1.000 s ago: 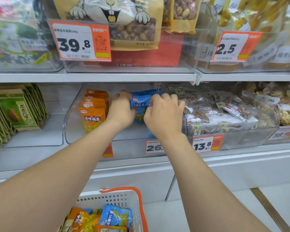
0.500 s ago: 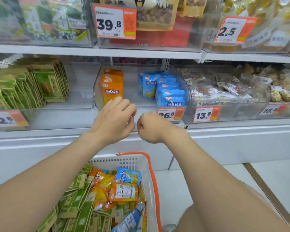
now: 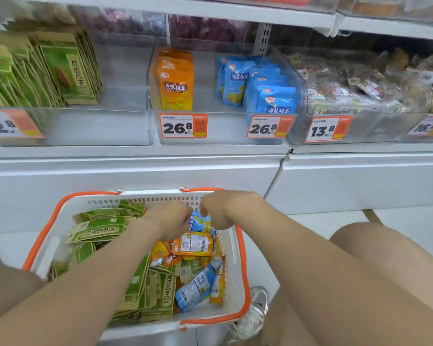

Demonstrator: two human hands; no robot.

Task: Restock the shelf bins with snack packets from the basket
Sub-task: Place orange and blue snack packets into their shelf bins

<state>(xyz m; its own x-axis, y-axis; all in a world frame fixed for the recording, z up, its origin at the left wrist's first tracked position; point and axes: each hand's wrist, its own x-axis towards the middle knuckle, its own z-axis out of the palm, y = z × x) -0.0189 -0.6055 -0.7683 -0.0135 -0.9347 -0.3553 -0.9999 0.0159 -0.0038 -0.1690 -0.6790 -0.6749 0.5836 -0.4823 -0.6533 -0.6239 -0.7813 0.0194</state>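
A: Where are the packets to be found?

B: A mixed heap is seen in the basket (image 3: 238,248) at the lower middle of the frame: green packets (image 3: 98,229) on its left side, orange packets (image 3: 193,244) and blue packets (image 3: 195,290) toward its right. The basket is set on the floor just before the shelf, so that little reach is needed, it may be judged.

A: And the hands?

B: Both are lowered into the far end of the basket. The left hand (image 3: 169,219) is laid over the heap with fingers curled down; whether a packet is grasped beneath it cannot be told. The right hand (image 3: 214,211) is curled beside it, and one blue packet (image 3: 198,222) is seen between the two, touched by both; a firm grip cannot be confirmed.

A: Why that packet?

B: A blue row (image 3: 273,96) is stood upright in the middle bin (image 3: 225,126) at the upper centre, faces turned outward above a price tag (image 3: 269,127), with bare floor left behind it. An orange row (image 3: 176,83) is stood in the same bin on the left. Like is kept with like, so the blue packet is probably meant for the blue row.

A: Further out?

B: A green row (image 3: 68,71) is leaned in the bin at upper left, and loose mixed snacks (image 3: 373,86) are piled in the bin at upper right.
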